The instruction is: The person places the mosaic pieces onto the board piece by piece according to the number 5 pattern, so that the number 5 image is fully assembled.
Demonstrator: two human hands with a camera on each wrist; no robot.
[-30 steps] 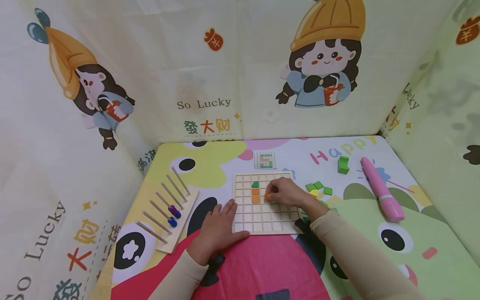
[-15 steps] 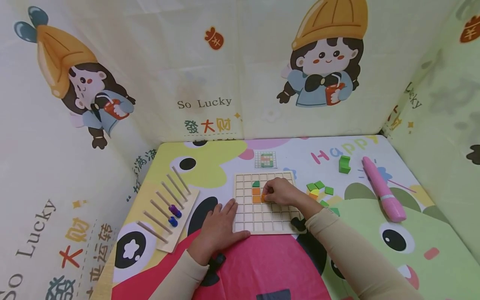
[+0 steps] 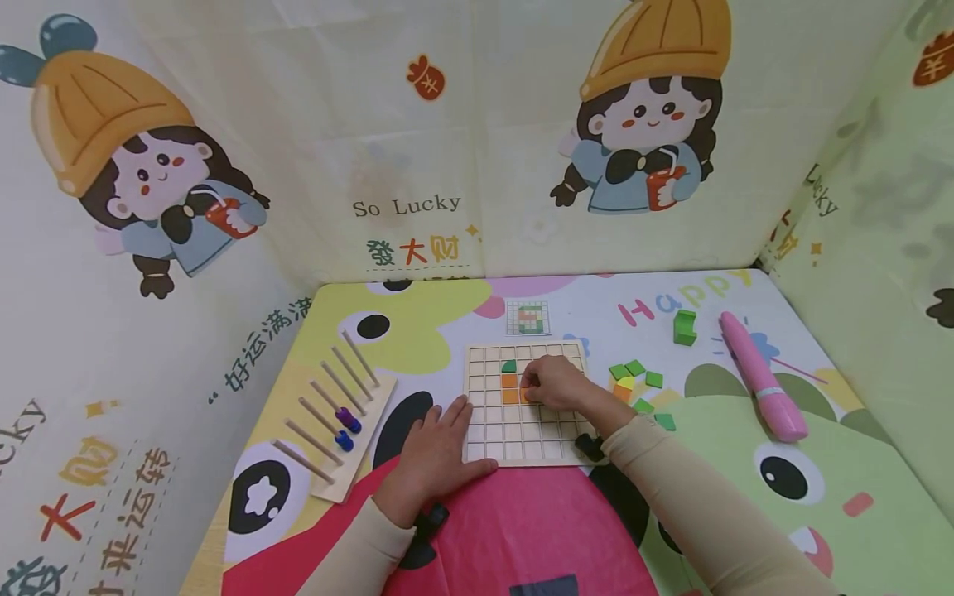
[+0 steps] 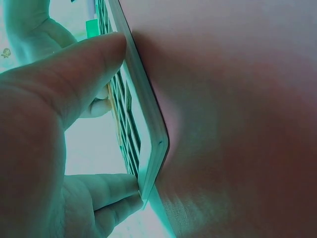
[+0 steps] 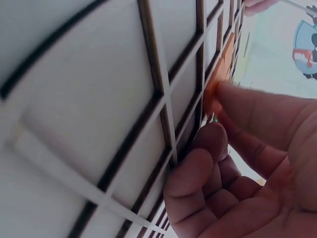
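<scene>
A wooden grid board (image 3: 493, 443) lies on the table, with a green rounded piece (image 3: 509, 366) and two orange square tiles (image 3: 509, 396) in one column. My right hand (image 3: 562, 386) is over the middle of the board, pinching another orange tile (image 5: 211, 96) between thumb and finger, just right of the lower orange one. That tile is mostly covered by the fingertips. Along the board's lower left side, my left hand (image 3: 436, 454) rests with fingers spread. In the left wrist view, its thumb (image 4: 94, 62) and fingers touch the board's edge.
Loose green tiles (image 3: 654, 379) and a yellow piece (image 3: 627, 382) lie right of the board. Beyond are a green block (image 3: 684, 328) and a pink pen-shaped object (image 3: 762, 377). A small pattern card (image 3: 527, 318) sits behind the board. A peg rack (image 3: 339, 488) stands left.
My right hand has shifted slightly left with the orange tile, which now sits against the orange column. The left hand has stayed in place on the board's edge.
</scene>
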